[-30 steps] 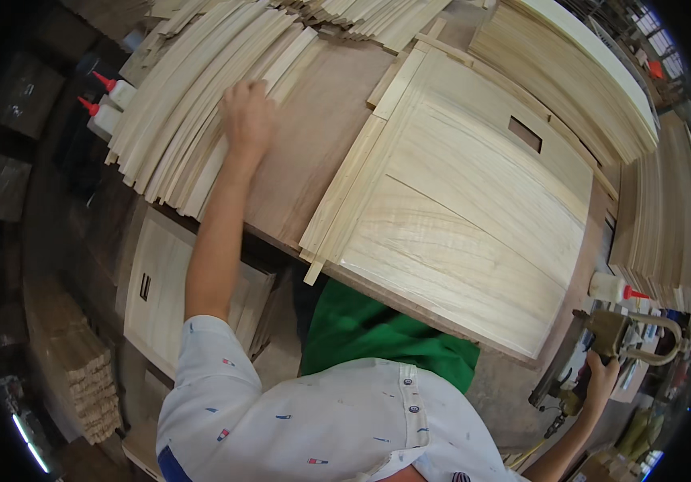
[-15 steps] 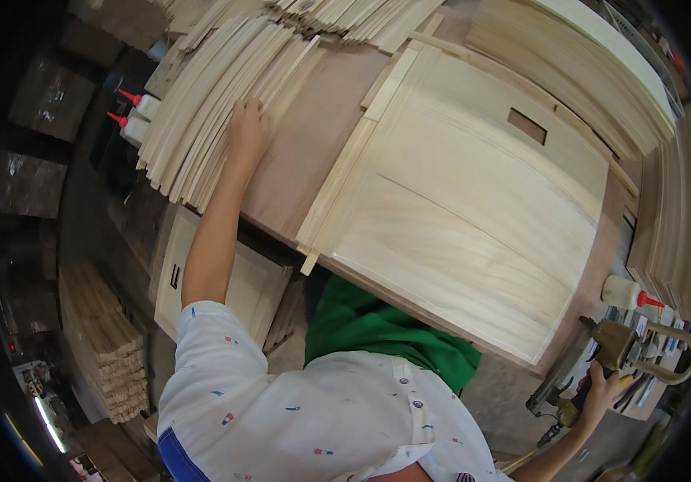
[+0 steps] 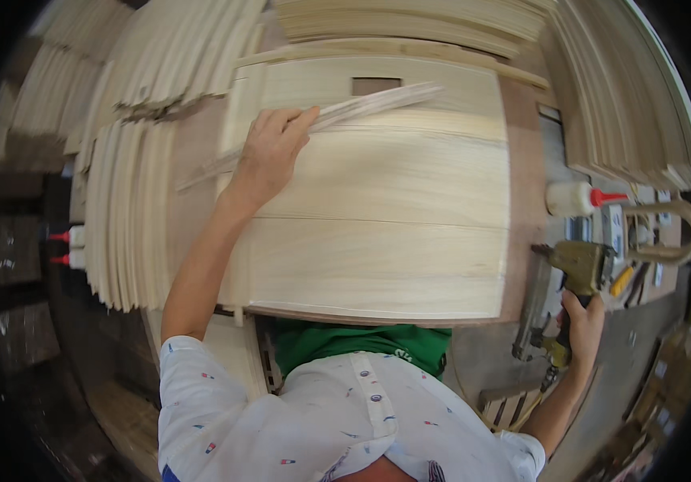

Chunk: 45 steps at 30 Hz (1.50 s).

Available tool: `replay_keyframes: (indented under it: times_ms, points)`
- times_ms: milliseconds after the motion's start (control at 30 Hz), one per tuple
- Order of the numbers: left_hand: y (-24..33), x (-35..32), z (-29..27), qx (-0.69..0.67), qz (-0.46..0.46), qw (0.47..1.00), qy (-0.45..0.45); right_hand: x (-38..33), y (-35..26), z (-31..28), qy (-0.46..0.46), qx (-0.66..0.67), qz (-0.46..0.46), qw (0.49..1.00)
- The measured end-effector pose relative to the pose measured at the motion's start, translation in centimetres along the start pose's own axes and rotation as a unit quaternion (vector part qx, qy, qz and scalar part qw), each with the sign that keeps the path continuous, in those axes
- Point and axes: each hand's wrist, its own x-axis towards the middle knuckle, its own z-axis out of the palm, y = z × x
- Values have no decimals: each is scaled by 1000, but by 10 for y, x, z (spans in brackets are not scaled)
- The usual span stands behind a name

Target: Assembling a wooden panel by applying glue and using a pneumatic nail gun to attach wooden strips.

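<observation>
My left hand [image 3: 271, 153] holds a thin pale wooden strip [image 3: 378, 103] that reaches right across the top of a large light wooden panel [image 3: 386, 225]. The panel lies flat on the brown workbench [image 3: 526, 193] in front of me and has a small rectangular cutout [image 3: 376, 85] near its far edge. My right hand [image 3: 582, 325] grips the handle of an olive-green nail gun [image 3: 574, 269] at the bench's right edge, beside the panel.
Rows of thin wooden slats [image 3: 132, 209] lie fanned at the left, and more stacks [image 3: 619, 88] stand at the back and right. A white glue bottle with a red tip [image 3: 578, 198] lies at the right. Two more glue bottles [image 3: 68, 245] sit far left.
My left hand has left the slat pile at the left and now holds a strip over the panel. The view has swung so the panel lies square before me. The nail gun has come closer.
</observation>
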Motion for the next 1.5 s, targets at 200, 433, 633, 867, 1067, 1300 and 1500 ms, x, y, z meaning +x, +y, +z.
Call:
replay_keyframes:
  times_ms: [200,433,633,867,1067,1300,1500]
  points:
    - [4,54,50,-31,61,997,32,1,-8,3,-18,17,6,1000]
    - [-2,79,82,-61,144,987,38,-1,-4,-1,-9,-6,9,1000]
    - [2,98,73,-160,32,980,-112,5,2,1,-19,25,0,1000]
    - [9,106,73,-161,77,972,-152,0,-2,4,2,10,-2,1000]
    - [-31,138,105,-96,121,987,-49,-3,-9,9,21,16,1,1000]
    - [-58,150,122,-25,135,988,73,-4,-14,10,20,-16,15,1000]
    - [-67,150,122,-42,107,992,48,-5,-17,15,32,-24,22,999]
